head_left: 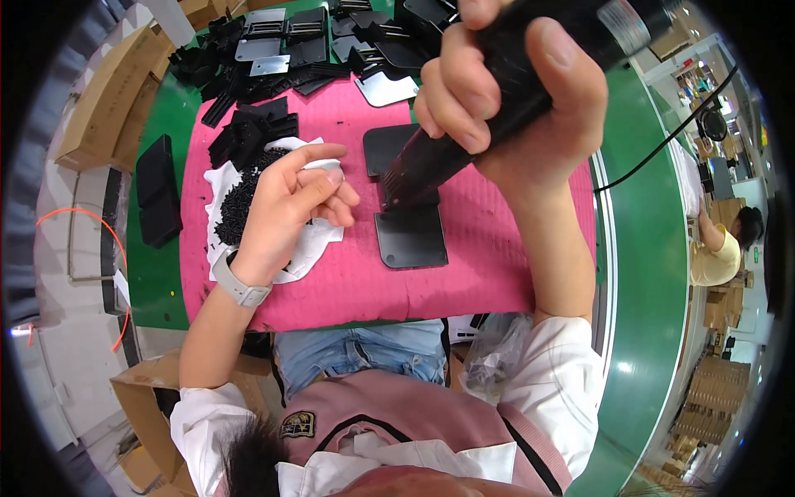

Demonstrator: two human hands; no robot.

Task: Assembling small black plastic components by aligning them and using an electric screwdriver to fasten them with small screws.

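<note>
My right hand [522,99] is wrapped around a thick black electric screwdriver [489,108]. The tool slants down to the left, and its tip end reaches the middle of a black two-plate part [411,238] lying on the pink mat. The screwdriver covers some of that part. My left hand [302,195], with a pale watch on the wrist, hovers beside a heap of small black screws [238,207] on a white wrapper [310,253]. Its thumb meets the curled fingers while the index finger stretches out; what they hold, if anything, is hidden.
Black brackets and plates [306,41] are piled at the back of the pink mat [348,294]. A black part [157,190] lies on the green table [153,286] at left. A black cord [671,137] runs down on the right. Another person [716,253] is at far right.
</note>
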